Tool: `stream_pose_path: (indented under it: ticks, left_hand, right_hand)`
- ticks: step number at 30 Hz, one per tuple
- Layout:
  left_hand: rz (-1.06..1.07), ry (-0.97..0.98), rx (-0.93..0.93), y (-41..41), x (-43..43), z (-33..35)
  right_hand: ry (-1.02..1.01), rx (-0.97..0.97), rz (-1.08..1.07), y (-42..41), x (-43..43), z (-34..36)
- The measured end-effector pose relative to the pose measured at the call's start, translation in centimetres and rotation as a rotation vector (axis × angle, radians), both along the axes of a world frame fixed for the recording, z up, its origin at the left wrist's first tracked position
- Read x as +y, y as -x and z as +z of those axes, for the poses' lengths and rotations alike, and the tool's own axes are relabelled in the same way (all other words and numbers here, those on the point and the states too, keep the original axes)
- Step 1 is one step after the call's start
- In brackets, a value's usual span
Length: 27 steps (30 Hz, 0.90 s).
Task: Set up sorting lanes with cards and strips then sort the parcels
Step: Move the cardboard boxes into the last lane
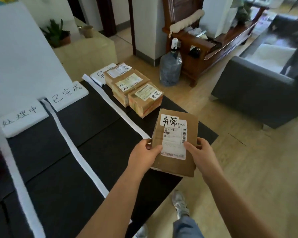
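I hold a brown cardboard parcel (175,165) with a white shipping label and a handwritten tag, above the right end of the black mat (86,134). My left hand (143,153) grips its left edge and my right hand (200,152) its right edge. Three more parcels (132,86) stand in a row in the rightmost lane, beside a white card (100,75) partly hidden behind them. White strips (117,107) (70,148) (15,179) divide the mat into lanes. Two handwritten white cards (69,97) (22,117) lie at the heads of the middle lanes.
A white wall borders the mat on the far side. A water jug in a plastic bag (169,69) stands on the wooden floor by a wooden bench (201,48). A grey sofa (255,93) is at the right. My feet (180,203) are at the mat's near edge.
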State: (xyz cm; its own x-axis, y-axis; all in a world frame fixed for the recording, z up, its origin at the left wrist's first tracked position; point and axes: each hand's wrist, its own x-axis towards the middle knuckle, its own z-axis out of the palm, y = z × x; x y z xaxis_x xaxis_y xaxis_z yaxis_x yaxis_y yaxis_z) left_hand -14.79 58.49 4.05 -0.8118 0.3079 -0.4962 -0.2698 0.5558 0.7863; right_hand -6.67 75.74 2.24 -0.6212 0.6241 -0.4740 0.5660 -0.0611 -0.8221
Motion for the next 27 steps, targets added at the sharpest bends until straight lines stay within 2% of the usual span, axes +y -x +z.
stream_pose_path:
  ticks: [6, 10, 16, 21, 24, 27]
  left_hand:
    - [0.135, 0.062, -0.041, 4.5, 6.8, -1.9]
    - [0.143, 0.099, -0.020, 7.1, 10.5, -3.1]
    - [0.180, 0.203, 0.029, 8.6, 12.7, -4.6]
    - [0.563, 0.210, 0.048, 5.9, 13.2, -4.9]
    - [0.789, 0.132, -0.086, 3.5, 13.8, -5.2]
    - [0.834, 0.072, -0.228, 1.7, 15.0, -5.4]
  right_hand:
    - [-0.047, -0.116, 0.131, 6.6, 7.1, -2.9]
    - [-0.072, -0.201, 0.222, 9.7, 10.6, -5.3]
    - [-0.029, -0.214, 0.366, 11.4, 13.5, -8.0]
    - [-0.099, -0.061, 0.314, 13.4, 16.0, -6.4]
    - [-0.182, -0.031, 0.316, 15.4, 17.7, -5.3]
    - [-0.231, -0.052, 0.413, 16.6, 18.1, -5.0]
